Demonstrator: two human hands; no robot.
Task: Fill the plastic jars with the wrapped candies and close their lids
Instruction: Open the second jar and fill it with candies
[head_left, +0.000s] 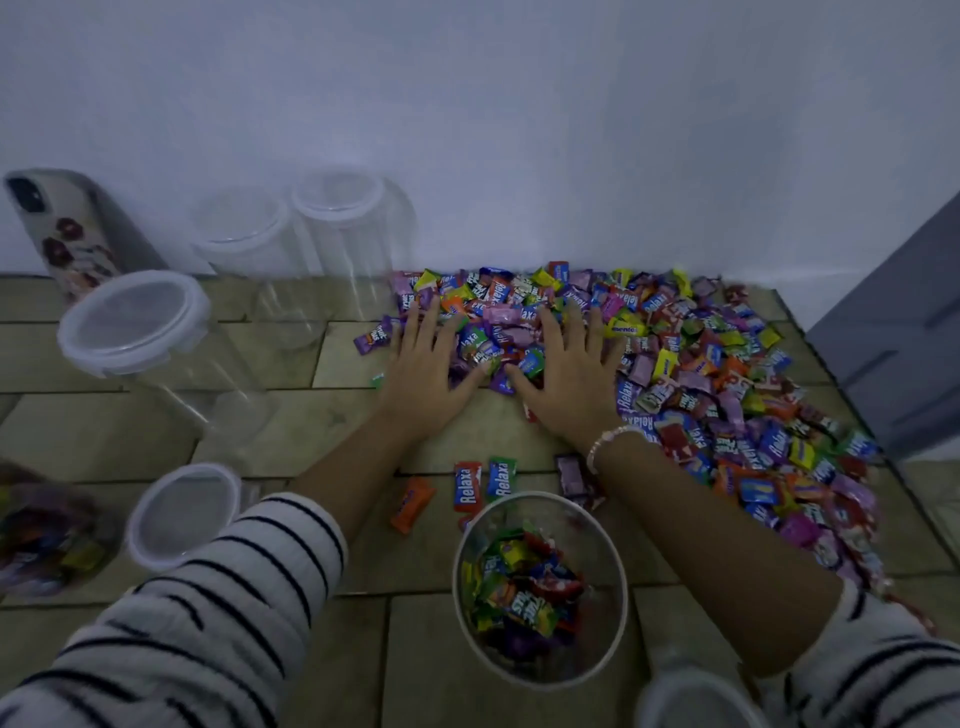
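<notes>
Fingers (415, 325) of the left hand (423, 374) lie straight and spread, palm down, on the left part of the heap of wrapped candies (701, 395). We see the right hand (566, 384) just beside it in the same flat pose, its fingers reaching over the wrappers. Neither hand curls round anything, and the two thumbs nearly meet. The heap lies on the wood-patterned floor (311, 415), running from the white wall (519, 130) down the right side toward the person, near a grey door (893, 338). Between the forearms, closest to us, stands an open jar (597, 540) of clear plastic with no lid, its bottom covered with candies in green, yellow, red and purple wrappers. A few loose pieces lie on the floor between this jar and the hands: an orange candy (412, 504), a red Relaxa candy (466, 486), a green-and-blue Relaxa candy (501, 475) just beside it, and a purple candy (571, 470) at the right forearm. To the left we count four clear jars with lids on and nothing inside: two back jars (241, 223) at the wall, a left jar (132, 322) in front of them, and a near jar (182, 514) by the left sleeve (223, 597). At the left edge a blurred jar (47, 535) looks full of candies. A phone (62, 234) leans against the wall, and a beaded bracelet (608, 441) circles the right wrist.
</notes>
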